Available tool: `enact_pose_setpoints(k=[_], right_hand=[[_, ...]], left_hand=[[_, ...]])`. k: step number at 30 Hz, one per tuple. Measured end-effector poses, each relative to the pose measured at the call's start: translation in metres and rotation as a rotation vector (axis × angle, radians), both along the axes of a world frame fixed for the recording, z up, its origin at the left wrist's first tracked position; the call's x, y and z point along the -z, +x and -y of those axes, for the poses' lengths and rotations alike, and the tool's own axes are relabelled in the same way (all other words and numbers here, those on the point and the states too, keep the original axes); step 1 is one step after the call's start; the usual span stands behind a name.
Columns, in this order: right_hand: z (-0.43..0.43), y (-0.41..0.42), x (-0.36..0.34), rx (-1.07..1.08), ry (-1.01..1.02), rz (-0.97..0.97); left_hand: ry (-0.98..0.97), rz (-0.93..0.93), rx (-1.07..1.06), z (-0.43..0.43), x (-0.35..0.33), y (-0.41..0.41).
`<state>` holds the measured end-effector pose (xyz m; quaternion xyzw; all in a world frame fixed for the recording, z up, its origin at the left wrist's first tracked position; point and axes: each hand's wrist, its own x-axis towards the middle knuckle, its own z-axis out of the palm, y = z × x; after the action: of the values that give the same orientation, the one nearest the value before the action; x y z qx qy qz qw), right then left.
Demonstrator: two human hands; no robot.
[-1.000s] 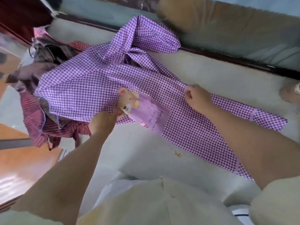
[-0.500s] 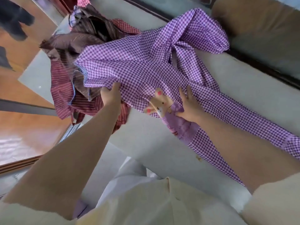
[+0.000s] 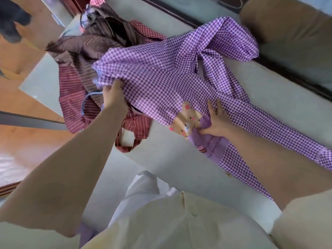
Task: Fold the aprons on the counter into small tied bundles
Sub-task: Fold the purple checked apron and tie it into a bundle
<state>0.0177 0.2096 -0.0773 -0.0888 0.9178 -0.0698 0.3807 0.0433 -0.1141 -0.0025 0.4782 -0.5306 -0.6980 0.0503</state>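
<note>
Far left on the desk [image 3: 280, 105]: a heap of striped aprons [image 3: 84, 56], brown and red, one red loop hanging over the near edge. The purple checked apron [image 3: 158, 72] lies partly over this heap. Its long axis runs left to right and slants toward the near right corner, where the cloth trails off the desk.

Left hand [image 3: 115, 94]: at the apron's left end, which it grips and holds raised above the heap; the fingers are curled into the cloth and mostly hidden.

Right hand [image 3: 218, 121]: near the apron's middle, fingers straight and spread, pressing the cloth flat beside the bear pocket [image 3: 186, 123], thumb at the pocket's upper edge.

Judgement: the right hand acts as an anchor, the left holds the free end; a fold would carry the left end rightward across the long axis
</note>
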Motion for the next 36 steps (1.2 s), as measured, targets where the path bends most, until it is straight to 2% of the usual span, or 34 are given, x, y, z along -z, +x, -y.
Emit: enact_pose_setpoints(k=[2,4,8,11,13,16,18,21,23,25,27,29,32,33,36], right_hand=[[0.001,0.002,0.001,-0.004,0.026,-0.018],[0.005,0.005,-0.001,0.026,0.056,-0.003],[0.016,0.014,-0.008,0.066,0.044,-0.036],[0.019,0.031,-0.010,0.026,0.002,-0.155],[0.018,0.042,-0.007,0.014,0.015,-0.112],[0.017,0.055,-0.004,0.076,0.061,-0.135],[0.025,0.062,-0.007,0.112,0.007,-0.249],[0.049,0.069,-0.006,0.084,-0.213,-0.387],[0.066,0.075,-0.001,0.024,-0.231,-0.280],[0.074,0.083,0.008,-0.032,-0.092,-0.149],[0.070,0.095,0.017,-0.068,0.034,-0.157],[0.067,0.106,0.022,-0.051,0.063,-0.236],[0.071,0.115,0.022,-0.039,0.056,-0.355],[0.071,0.117,0.024,-0.085,0.051,-0.381],[0.058,0.127,0.028,-0.232,0.035,-0.377]], left_hand=[[-0.056,-0.009,-0.018,0.005,-0.001,-0.009],[-0.011,0.044,-0.084,0.018,0.009,-0.006],[0.007,0.200,-0.003,0.030,0.025,0.010],[-0.192,0.163,0.170,0.021,0.020,0.006],[-0.287,0.105,0.172,0.019,0.019,-0.003],[-0.296,0.049,0.090,0.020,0.008,-0.008],[-0.177,0.119,0.112,0.029,0.013,-0.003],[-0.167,0.283,0.373,0.032,0.018,0.007],[-0.243,0.252,0.502,0.032,0.023,0.009],[-0.288,0.162,0.465,0.035,0.023,0.008],[-0.308,0.092,0.422,0.041,0.020,0.008],[-0.195,0.090,0.388,0.048,0.020,0.007],[0.138,0.083,0.380,0.052,0.021,0.005],[0.160,0.066,0.380,0.051,0.021,0.002],[0.043,0.035,0.259,0.048,0.022,-0.003]])
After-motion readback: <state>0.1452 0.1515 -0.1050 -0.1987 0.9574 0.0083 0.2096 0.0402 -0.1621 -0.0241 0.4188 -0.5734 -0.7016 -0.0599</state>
